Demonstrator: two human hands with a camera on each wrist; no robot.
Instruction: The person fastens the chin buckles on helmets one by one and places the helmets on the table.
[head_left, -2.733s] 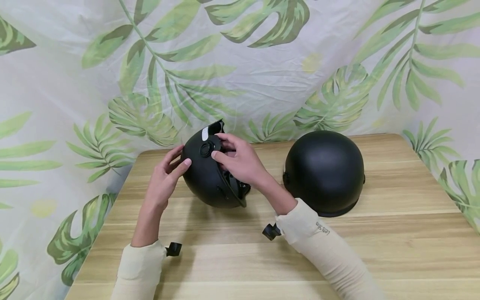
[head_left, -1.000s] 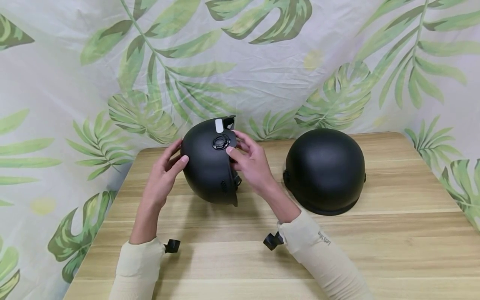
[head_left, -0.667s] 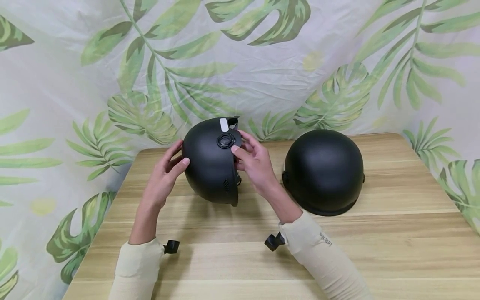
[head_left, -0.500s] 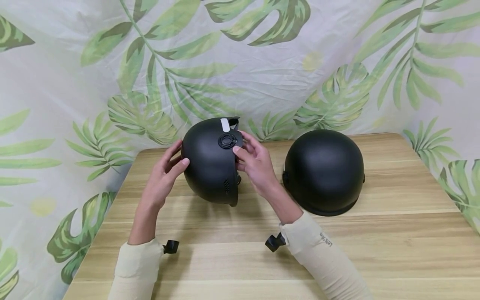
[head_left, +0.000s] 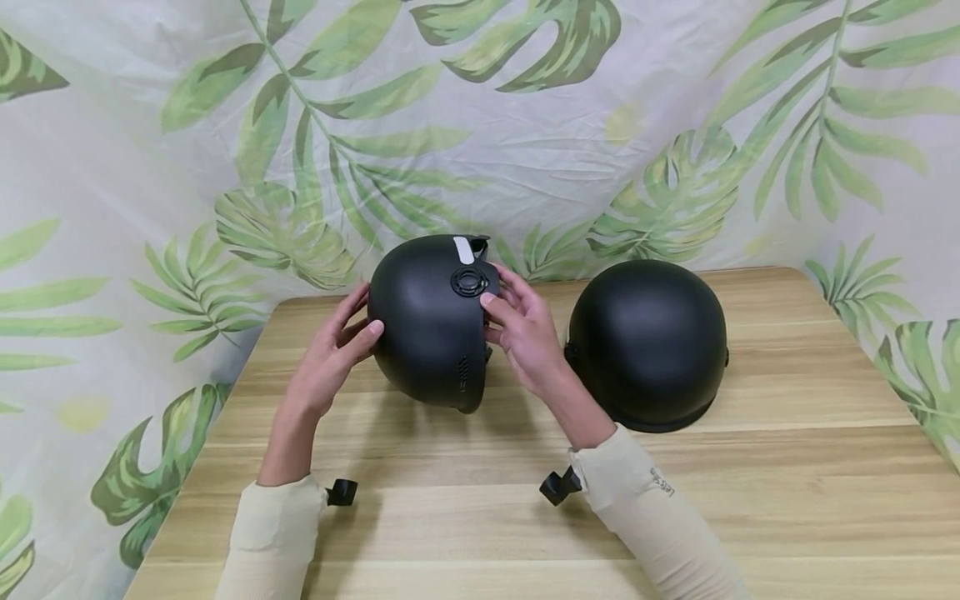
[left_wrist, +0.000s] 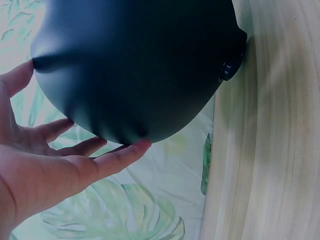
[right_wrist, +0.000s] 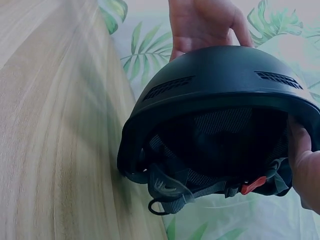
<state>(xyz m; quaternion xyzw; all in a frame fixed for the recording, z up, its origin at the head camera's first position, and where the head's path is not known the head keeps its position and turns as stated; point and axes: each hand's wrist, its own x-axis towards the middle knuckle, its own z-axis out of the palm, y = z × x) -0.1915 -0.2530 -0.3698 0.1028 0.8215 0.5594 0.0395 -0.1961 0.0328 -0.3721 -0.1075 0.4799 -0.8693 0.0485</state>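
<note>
The left hand (head_left: 333,354) grips a black helmet's (head_left: 427,333) crown (left_wrist: 95,95), the right hand (head_left: 528,333) its rim (right_wrist: 215,102). Another helmet (head_left: 647,342) sits nearby.

helmet (head_left: 427,325) left, second helmet (head_left: 648,342) right, table (head_left: 810,492) beneath

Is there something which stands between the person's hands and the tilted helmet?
Nothing visible: the left hand touches the tilted helmet directly and the right hand grips its rim. The other helmet stands aside.

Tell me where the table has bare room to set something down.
Bare table lies right of the resting helmet, and between the sleeves, nearer the person. It's crowded between the resting helmet and the held helmet, where the right hand is.
</note>
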